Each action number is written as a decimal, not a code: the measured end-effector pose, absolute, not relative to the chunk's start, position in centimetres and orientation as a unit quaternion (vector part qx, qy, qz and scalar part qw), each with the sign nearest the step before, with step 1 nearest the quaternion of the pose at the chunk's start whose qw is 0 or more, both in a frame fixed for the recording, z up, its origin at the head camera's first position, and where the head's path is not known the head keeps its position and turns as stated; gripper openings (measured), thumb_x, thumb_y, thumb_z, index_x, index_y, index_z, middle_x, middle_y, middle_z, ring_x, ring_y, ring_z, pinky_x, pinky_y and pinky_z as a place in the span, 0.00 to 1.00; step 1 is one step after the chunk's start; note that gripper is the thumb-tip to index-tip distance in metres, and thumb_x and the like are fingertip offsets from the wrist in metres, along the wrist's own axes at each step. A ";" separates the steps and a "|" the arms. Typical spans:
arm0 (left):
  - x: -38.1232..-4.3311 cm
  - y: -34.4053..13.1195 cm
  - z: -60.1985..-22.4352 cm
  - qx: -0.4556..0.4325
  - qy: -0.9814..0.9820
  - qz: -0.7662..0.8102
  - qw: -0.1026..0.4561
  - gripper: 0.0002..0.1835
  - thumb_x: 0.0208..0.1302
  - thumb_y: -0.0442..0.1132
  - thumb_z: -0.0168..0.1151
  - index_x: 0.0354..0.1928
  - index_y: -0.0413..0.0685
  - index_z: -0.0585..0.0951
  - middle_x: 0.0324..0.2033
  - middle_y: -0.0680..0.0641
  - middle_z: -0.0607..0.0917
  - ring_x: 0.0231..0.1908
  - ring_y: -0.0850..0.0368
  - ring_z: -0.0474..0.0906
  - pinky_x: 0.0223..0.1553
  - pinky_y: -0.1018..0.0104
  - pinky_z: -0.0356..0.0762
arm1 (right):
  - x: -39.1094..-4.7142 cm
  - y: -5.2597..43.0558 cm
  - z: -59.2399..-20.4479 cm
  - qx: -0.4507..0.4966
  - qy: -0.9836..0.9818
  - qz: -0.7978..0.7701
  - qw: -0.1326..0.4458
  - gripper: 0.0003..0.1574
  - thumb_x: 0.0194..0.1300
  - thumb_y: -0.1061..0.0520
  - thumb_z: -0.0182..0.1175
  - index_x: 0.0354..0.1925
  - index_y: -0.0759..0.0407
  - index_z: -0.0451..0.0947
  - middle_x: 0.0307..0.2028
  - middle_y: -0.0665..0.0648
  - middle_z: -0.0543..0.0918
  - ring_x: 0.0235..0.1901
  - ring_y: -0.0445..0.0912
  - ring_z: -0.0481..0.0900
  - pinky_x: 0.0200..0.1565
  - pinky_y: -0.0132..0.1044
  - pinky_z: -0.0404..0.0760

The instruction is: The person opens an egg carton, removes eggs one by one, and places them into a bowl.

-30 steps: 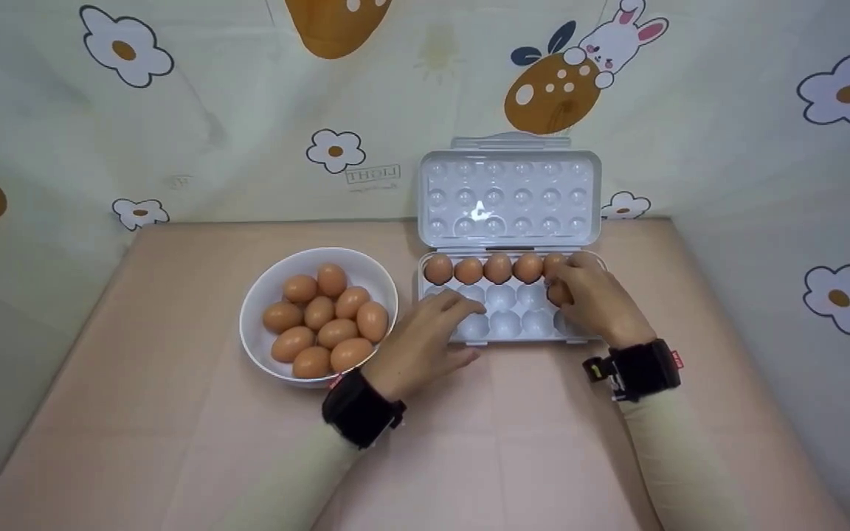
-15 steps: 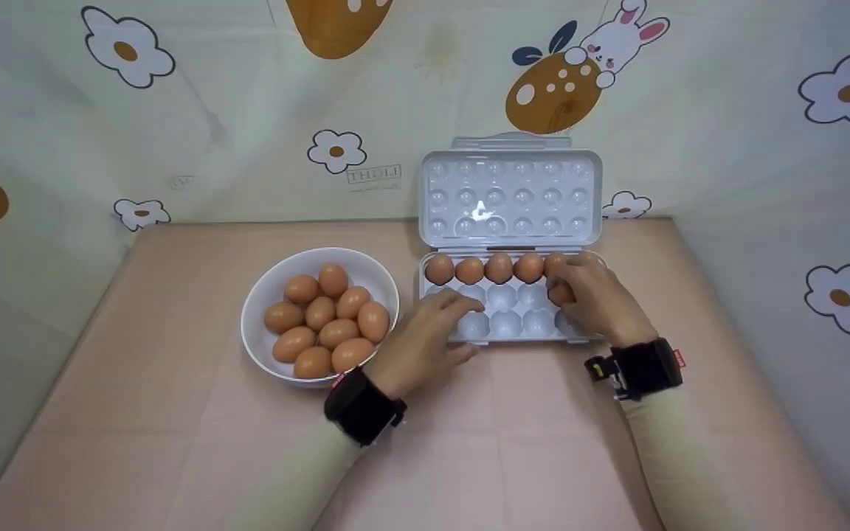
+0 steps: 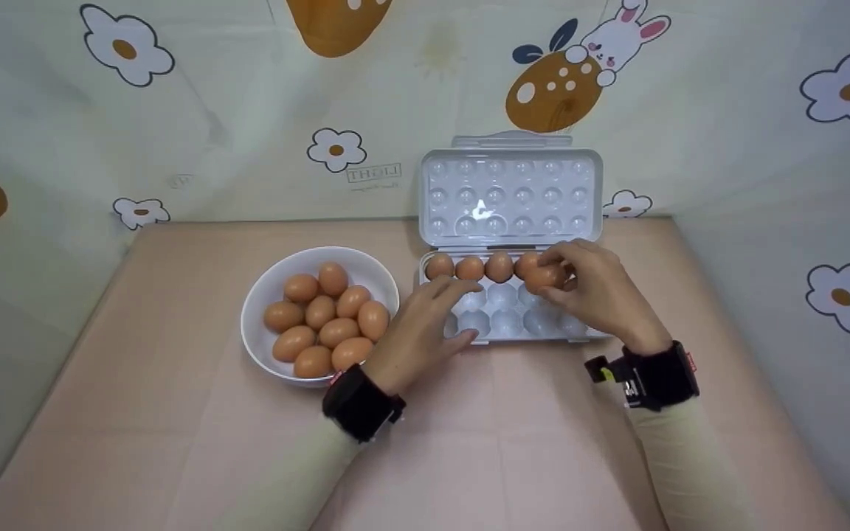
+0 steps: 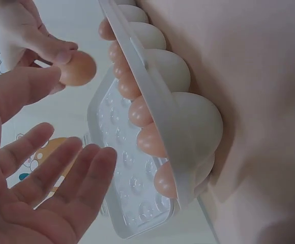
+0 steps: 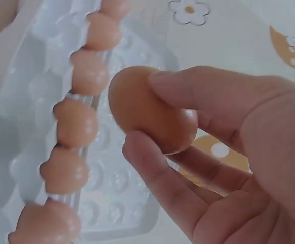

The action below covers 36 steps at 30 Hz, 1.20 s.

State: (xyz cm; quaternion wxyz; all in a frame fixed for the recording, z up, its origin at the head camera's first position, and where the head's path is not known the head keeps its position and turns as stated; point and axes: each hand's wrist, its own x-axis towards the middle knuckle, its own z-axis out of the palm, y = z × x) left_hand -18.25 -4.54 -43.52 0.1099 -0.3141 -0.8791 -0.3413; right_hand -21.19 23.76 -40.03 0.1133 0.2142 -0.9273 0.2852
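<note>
pinching a brown egg (image 5: pixel 147 109) between thumb and fingers, the right hand (image 3: pixel 602 291) holds it above the right part of the egg carton (image 3: pixel 505 323), near the row of eggs (image 3: pixel 499 267) seated along the back cups. the left hand (image 3: pixel 416 335) grasps nothing, its fingers loosely spread by the carton's left end. the lid (image 3: pixel 510 195) stands open behind. a white bowl (image 3: pixel 366 273) of more eggs sits left of the carton, beside the left hand.

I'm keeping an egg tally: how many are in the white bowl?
10 brown eggs show in the white bowl: two at the back, five across the middle, three along the front. More may be hidden underneath.
</note>
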 end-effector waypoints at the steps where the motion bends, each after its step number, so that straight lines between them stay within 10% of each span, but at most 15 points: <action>1: -18.3 -4.5 -43.5 -0.313 -0.878 -0.344 0.115 0.31 0.63 0.39 0.79 0.67 0.51 0.79 0.58 0.49 0.82 0.58 0.51 0.79 0.61 0.57 0.79 | -21.0 23.5 -39.8 0.214 -0.924 0.297 0.109 0.22 0.58 0.65 0.79 0.50 0.62 0.85 0.44 0.58 0.87 0.40 0.49 0.82 0.44 0.46 0.85; 36: -18.0 -5.6 -41.0 -0.352 -0.834 -0.383 0.181 0.22 0.62 0.36 0.79 0.56 0.46 0.81 0.50 0.48 0.81 0.49 0.57 0.80 0.54 0.70 0.83 | -17.7 18.1 -39.7 0.269 -0.829 0.489 0.017 0.23 0.68 0.57 0.74 0.58 0.60 0.81 0.53 0.56 0.84 0.52 0.53 0.88 0.54 0.42 0.88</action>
